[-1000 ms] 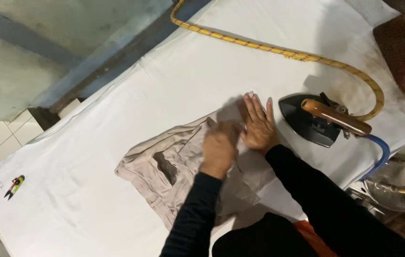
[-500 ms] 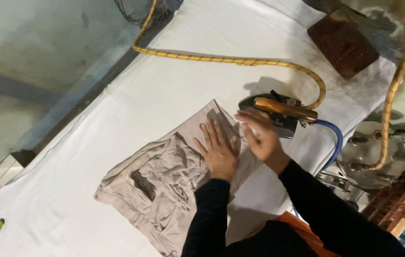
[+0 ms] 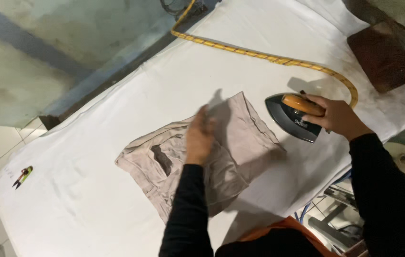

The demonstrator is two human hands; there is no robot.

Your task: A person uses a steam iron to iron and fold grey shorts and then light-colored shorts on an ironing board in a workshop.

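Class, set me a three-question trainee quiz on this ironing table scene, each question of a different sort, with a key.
1. True or false: the right hand grips the orange handle of the dark pointed iron.
2. The left hand rests on: A) the yellow braided cord; B) the beige crumpled cloth garment; C) the brown block.
3. Fill in: the small green thread snips lie on the ____ table cover.

Key: 1 true; 2 B; 3 white.

A crumpled beige cloth garment (image 3: 221,152) lies flat mid-bench; just right of it stands a dark, orange-handled clothes iron (image 3: 294,116).
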